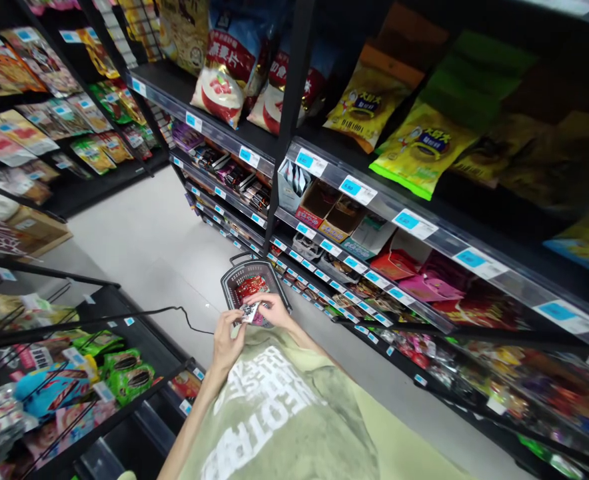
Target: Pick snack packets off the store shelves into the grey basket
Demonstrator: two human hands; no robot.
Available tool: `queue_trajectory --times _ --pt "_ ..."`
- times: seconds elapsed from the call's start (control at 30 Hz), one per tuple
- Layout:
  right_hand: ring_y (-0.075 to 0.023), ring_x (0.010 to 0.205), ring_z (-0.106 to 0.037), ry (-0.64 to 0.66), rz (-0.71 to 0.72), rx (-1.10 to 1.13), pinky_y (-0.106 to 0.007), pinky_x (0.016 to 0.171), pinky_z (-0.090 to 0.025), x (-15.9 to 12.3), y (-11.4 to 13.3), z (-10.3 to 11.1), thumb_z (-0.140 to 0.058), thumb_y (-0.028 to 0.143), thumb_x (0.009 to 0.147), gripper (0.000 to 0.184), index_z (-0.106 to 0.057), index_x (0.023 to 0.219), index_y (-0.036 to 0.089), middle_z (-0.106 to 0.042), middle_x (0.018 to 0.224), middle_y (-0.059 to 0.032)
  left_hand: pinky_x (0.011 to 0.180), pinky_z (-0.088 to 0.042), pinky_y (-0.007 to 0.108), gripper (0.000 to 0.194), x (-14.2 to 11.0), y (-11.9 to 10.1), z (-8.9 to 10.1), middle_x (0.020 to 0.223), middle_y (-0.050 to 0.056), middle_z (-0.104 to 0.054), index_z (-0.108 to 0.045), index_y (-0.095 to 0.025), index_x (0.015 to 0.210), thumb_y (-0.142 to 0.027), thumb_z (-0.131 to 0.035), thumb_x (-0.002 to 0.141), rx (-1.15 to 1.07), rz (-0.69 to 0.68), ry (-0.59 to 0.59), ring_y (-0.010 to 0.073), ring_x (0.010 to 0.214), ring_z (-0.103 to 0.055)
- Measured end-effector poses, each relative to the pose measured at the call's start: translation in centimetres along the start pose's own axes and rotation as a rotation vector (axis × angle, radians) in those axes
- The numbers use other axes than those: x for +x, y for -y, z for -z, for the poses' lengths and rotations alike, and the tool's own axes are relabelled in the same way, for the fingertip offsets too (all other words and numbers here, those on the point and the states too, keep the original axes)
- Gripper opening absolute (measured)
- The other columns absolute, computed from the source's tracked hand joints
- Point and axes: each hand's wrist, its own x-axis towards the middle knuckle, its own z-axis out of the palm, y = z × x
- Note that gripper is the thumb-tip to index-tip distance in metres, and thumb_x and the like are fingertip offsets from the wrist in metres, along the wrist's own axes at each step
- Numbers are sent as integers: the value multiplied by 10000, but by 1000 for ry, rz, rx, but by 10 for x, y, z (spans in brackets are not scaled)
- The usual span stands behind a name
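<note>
Between my two hands is a small white packet with dark print (pixel 249 312), held in front of my shirt. My left hand (pixel 228 339) pinches its left edge with thumb and fingers. On its other side my right hand (pixel 273 309) grips the packet's upper right edge, fingers bent. The packet is too small to read. Beyond and below the hands, a dark shopping basket (pixel 229 275) stands on the floor against the shelf. Red packages (pixel 251 285) lie inside it, and something pink shows low in the basket, partly hidden by my hands.
Tall black shelving (pixel 294 93) runs along the right, with yellow snack bags (pixel 419 143) and cereal bags (pixel 224 73). Open boxes (pixel 342 217) fill lower shelves. At left is a rack of hanging snacks (pixel 124 373). A black cord (pixel 180 309) extends across the aisle floor (pixel 139 233).
</note>
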Motion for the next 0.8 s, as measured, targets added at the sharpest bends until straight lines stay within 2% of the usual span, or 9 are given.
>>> queue_trajectory --times 0.1,0.17,0.27,0.4,0.5,0.57,0.63,0.7,0.8 --pt "-227 984 -682 97 -131 83 -364 882 -540 -4 -6 7 -698 332 796 278 -729 1038 199 -742 1056 -69 769 -584 331 274 -2 -1 -5 1049 80 -668 -592 -198 1095 -343 -638 868 -75 234 -58 184 893 -679" --pt "-228 946 -687 153 -206 100 -349 830 -556 -8 -11 10 -783 365 727 389 -706 1075 210 -740 1048 -59 720 -584 299 292 -3 -1 -8 1011 72 -682 -582 -189 1069 -397 -632 870 -147 372 -44 161 794 -688" --pt "-224 901 -694 209 -276 55 -338 806 -561 -15 -19 16 -842 345 654 440 -709 1056 227 -745 960 -38 699 -576 287 297 -4 0 -10 953 68 -706 -603 -180 991 -441 -635 853 -176 496 47 152 693 -692" --pt "-209 890 -693 212 -291 -74 -293 724 -561 -18 -31 42 -793 318 688 450 -681 1108 205 -730 981 -52 771 -580 325 323 -9 2 -13 1047 94 -720 -617 -181 999 -450 -642 822 -213 579 189 203 798 -727" --pt "-189 853 -685 40 -203 -347 -272 693 -551 -9 -41 86 -716 282 728 391 -676 1102 176 -728 998 -67 814 -568 347 328 -17 6 -13 962 76 -744 -620 -189 1061 -435 -597 846 -190 567 340 220 842 -724" --pt "-187 873 -676 -125 -95 -601 -292 753 -552 2 -45 125 -653 256 756 322 -690 1066 177 -726 1016 -69 821 -556 347 301 -22 8 -11 955 66 -744 -631 -198 1055 -422 -555 868 -119 525 397 217 844 -712" --pt "-202 923 -667 -258 -23 -802 -330 843 -542 15 -48 165 -594 239 776 290 -694 1039 167 -717 1037 -84 836 -544 344 279 -30 11 -10 1012 65 -736 -643 -211 1026 -416 -517 885 -47 491 421 215 878 -697" --pt "-228 995 -652 -342 -12 -907 -377 923 -514 27 -50 201 -545 230 791 305 -682 1050 143 -703 1080 -120 849 -535 343 291 -39 16 -8 1041 67 -729 -649 -219 1005 -433 -482 899 -6 489 430 220 920 -684" --pt "-269 1086 -628 -437 -34 -1028 -434 996 -468 41 -53 239 -475 236 833 358 -653 1109 96 -683 1144 -184 855 -531 342 337 -61 28 -7 1022 71 -731 -653 -217 977 -482 -464 892 11 550 389 230 935 -678"
